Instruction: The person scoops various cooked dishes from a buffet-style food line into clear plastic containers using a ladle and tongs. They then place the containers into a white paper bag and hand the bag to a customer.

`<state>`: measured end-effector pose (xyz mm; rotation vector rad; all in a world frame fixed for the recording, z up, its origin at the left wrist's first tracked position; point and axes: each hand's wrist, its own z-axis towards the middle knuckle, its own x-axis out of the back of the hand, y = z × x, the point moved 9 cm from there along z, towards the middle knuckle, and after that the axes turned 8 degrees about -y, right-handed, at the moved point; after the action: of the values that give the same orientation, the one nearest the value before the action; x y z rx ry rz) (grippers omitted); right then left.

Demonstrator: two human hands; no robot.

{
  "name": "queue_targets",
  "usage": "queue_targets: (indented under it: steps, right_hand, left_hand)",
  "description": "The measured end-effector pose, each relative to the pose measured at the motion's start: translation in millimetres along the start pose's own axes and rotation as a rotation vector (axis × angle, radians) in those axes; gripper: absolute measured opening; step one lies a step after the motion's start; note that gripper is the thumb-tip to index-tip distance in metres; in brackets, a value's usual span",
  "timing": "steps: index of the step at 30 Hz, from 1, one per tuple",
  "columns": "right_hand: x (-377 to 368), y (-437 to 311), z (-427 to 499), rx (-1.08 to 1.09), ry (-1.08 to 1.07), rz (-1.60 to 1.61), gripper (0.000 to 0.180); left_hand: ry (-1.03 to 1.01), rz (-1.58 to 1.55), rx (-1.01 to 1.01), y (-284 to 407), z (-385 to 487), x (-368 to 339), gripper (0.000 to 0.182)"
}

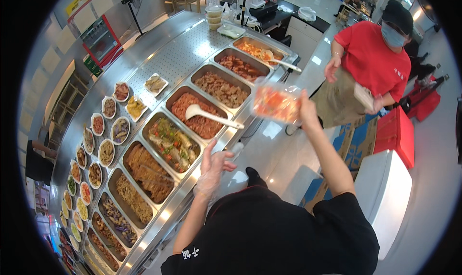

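My right hand (308, 110) grips the edge of a clear plastic takeaway box (276, 103), raised over the aisle beside the counter. Reddish-orange food with pale pieces shows through its blurred walls. My left hand (213, 166), in a thin clear plastic glove, is held with fingers apart near the counter's front edge and touches no food. Closest to it are a steel pan of fish with green and red toppings (173, 143) and a pan of browned, sauced pieces (148, 172). Beyond them, a white ladle (213, 116) rests in a pan of reddish minced meat (195, 112).
A co-worker (373, 65) in a red shirt and mask stands across the aisle, holding a pale box (362, 96). Cardboard cartons (361, 145), a red bin (395, 137) and a white chest (382, 195) line the right. Small sample dishes (106, 152) dot the steel counter (173, 54).
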<state>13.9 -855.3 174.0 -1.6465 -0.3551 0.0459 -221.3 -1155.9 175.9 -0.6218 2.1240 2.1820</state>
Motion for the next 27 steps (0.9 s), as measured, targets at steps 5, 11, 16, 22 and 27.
queue_targets:
  steps: [5, 11, 16, 22, 27]
  right_hand:
    - [76.2, 9.7, 181.6, -0.037, 0.22, 0.158, 0.062]
    - [39.2, 40.1, 315.2, -0.064, -0.131, 0.39, 0.04]
    - [-3.0, 41.2, 394.3, -0.1, -0.269, 0.331, 0.041]
    - [-56.4, 20.6, 403.0, -0.054, -0.251, 0.219, 0.042]
    - [-160.6, -25.7, 314.9, 0.002, -0.46, 0.253, 0.043]
  left_hand:
    - [0.291, -0.083, 0.145, -23.1, 18.5, 14.1, 0.073]
    - [0.545, -0.005, 0.156, -38.0, 1.8, 24.1, 0.063]
    - [0.695, -0.089, 0.175, -50.5, -21.0, 27.8, 0.054]
    - [0.882, -0.219, 0.154, -59.3, -65.9, 37.4, 0.052]
    - [0.997, -0.255, -0.006, -54.3, -160.3, 47.7, 0.051]
